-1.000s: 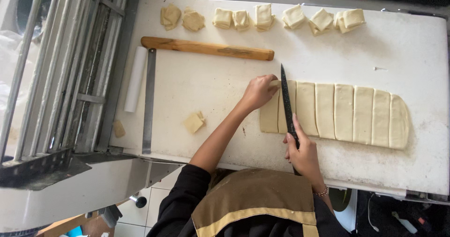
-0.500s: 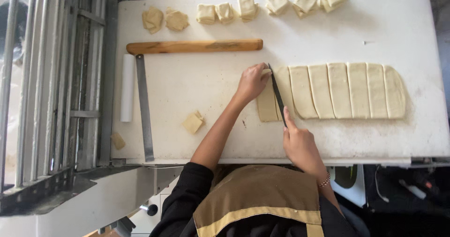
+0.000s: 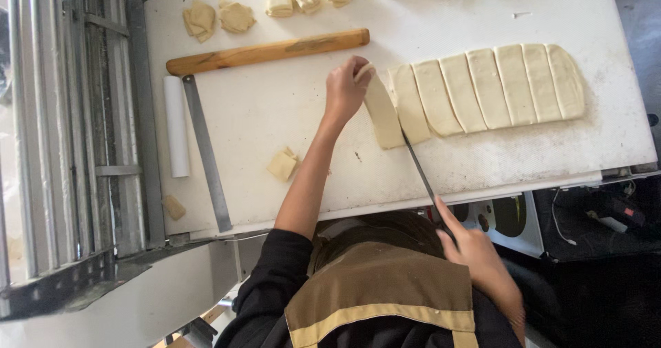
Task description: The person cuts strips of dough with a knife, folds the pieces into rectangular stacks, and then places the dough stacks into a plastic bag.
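A sheet of pale dough cut into several strips [image 3: 489, 86] lies on the white work table [image 3: 289, 107]. My left hand [image 3: 344, 90] pinches the far end of the leftmost strip [image 3: 382, 110] and pulls it away from the others. My right hand [image 3: 475, 255] sits off the table's near edge, gripping the handle of a long dark knife [image 3: 421, 172]. The blade tip rests by the near end of the strips.
A wooden rolling pin [image 3: 268, 50] lies across the far left, with a metal ruler [image 3: 205, 152] and white roll [image 3: 175, 124] beside it. Folded dough pieces [image 3: 289, 0] line the far edge. A small dough scrap [image 3: 282, 163] sits near my forearm. Metal rails [image 3: 62, 128] stand on the left.
The knife has been drawn back toward me, off the dough. My left hand has moved to the strip's far end and lifted it aside, opening a gap from the sheet.
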